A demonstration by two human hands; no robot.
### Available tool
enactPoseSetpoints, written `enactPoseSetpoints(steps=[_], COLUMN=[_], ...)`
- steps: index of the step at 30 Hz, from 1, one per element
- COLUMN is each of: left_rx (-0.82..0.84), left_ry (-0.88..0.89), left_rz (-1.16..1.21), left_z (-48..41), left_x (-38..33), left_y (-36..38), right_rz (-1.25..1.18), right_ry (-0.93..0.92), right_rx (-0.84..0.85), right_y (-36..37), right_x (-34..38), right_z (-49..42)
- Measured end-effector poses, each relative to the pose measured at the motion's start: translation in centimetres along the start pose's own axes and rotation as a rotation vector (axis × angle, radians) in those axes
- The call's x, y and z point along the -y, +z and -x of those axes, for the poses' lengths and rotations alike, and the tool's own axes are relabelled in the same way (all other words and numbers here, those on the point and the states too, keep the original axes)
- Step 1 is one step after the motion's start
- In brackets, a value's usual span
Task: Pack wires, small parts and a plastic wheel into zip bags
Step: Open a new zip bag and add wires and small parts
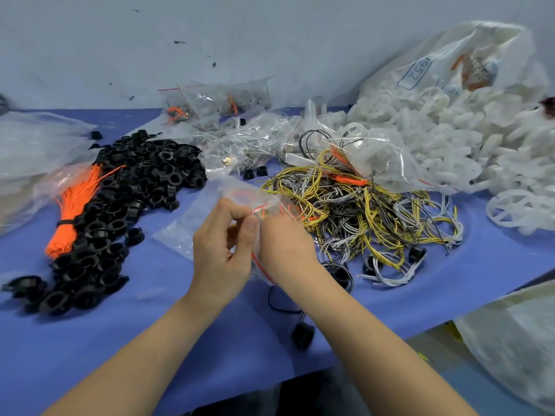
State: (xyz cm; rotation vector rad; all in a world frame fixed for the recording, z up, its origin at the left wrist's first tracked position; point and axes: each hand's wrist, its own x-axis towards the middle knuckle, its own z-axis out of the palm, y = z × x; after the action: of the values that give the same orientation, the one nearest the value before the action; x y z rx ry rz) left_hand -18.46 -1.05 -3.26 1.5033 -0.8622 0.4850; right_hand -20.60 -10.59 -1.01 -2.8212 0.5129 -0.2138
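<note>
Blue cloth covers the tabletop, which stands against a pale wall. At centre, the left hand and the right hand meet over a clear zip bag with a red seal line; the fingers of both hands are curled and pinch the bag's mouth, thumbs close together. The bag's body lies slack to the left of the hands, partly resting on the cloth. Just right of the hands lies a tangled heap of yellow, black and white wires. A pile of black ring-shaped parts spreads across the left, with a bundle of orange cable ties lying on it. Filled zip bags sit toward the wall. White plastic wheels spill from a large bag at far right.
</note>
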Motion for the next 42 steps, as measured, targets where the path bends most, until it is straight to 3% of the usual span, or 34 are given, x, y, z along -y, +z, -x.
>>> enactPoseSetpoints(steps=[3, 6, 8, 10, 12, 13, 17, 19, 23, 26, 29, 31, 35, 39, 42], left_rx=[-0.045, -0.088, -0.105, -0.111, -0.082, -0.044, 0.257, 0.412, 0.491, 0.395, 0.255, 0.260, 0.342, 0.448, 0.325], left_ry=[-0.015, -0.092, -0.150, -0.184, -0.198, -0.198, -0.090, -0.044, -0.026, -0.077, -0.126, -0.137, -0.084, -0.056, -0.119], left_rz=[-0.040, 0.010, 0.038, 0.020, -0.032, -0.059, -0.265, -0.361, -0.405, -0.333, -0.295, -0.291, -0.354, -0.463, -0.414], left_z=[-0.2, -0.4, -0.5, -0.6, -0.6, -0.5, 0.4, 0.7, 0.8, 0.6, 0.3, 0.3, 0.7, 1.2, 1.0], left_x=[0.2, 0.4, 0.6, 1.0, 1.3, 1.4, 1.8, 1.8, 1.6, 1.5, 1.8, 1.8, 1.6, 1.6, 1.6], left_y=[-0.3, -0.4, -0.4, -0.3, -0.2, -0.1, -0.2, 0.0, 0.5, 0.6, 0.5, 0.5, 0.6, 0.7, 1.0], right_rz=[-0.016, -0.247, -0.509, -0.636, -0.482, -0.331, 0.162, 0.255, 0.235, 0.222, 0.333, 0.354, 0.234, 0.146, -0.011], right_ry=[-0.119, -0.249, -0.287, -0.246, -0.165, -0.122, -0.109, -0.151, -0.149, -0.138, -0.140, -0.121, -0.083, -0.111, -0.163], right_rx=[0.041, 0.133, 0.007, -0.254, -0.418, -0.403, -0.089, -0.061, -0.149, -0.183, -0.113, -0.127, -0.228, -0.169, -0.255], right_y=[-1.5, -4.2, -6.4, -7.8, -8.3, -8.3, -6.6, -6.2, -6.1, -6.1, -6.0, -5.7, -5.4, -5.7, -6.1], right_x=[0.2, -1.0, -2.2, -4.1, -6.9, -8.2, -12.9, -13.8, -13.8, -13.4, -13.2, -13.4, -13.7, -13.8, -13.0], right_z=[-0.7, 0.1, 1.0, 0.7, -1.0, -1.8, -3.6, -3.7, -3.9, -3.9, -4.0, -4.0, -3.7, -3.6, -3.4])
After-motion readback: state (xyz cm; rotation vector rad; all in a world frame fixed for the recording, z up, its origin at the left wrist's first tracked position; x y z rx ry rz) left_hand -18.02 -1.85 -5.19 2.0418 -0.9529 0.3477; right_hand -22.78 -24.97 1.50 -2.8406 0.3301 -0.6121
